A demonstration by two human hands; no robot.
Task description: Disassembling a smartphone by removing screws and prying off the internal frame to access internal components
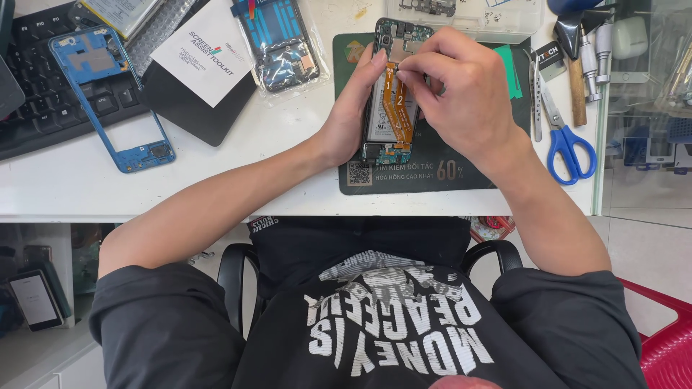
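An opened phone (389, 130) with its back off lies on a dark work mat (432, 173), showing a battery and an orange flex ribbon (397, 108). My left hand (353, 108) grips the phone's left edge and steadies it. My right hand (454, 90) hovers over the phone's upper half, thumb and fingertips pinched on the top end of the orange ribbon. Whether a small tool is in those fingers I cannot tell.
A blue phone frame (108, 101) lies on a black keyboard (43, 94) at left. A white-and-black booklet (205, 61) and a bagged phone part (277, 43) lie behind. Blue-handled scissors (569, 148), tweezers (535, 101) and a hammer (574, 79) lie at right near the table's edge.
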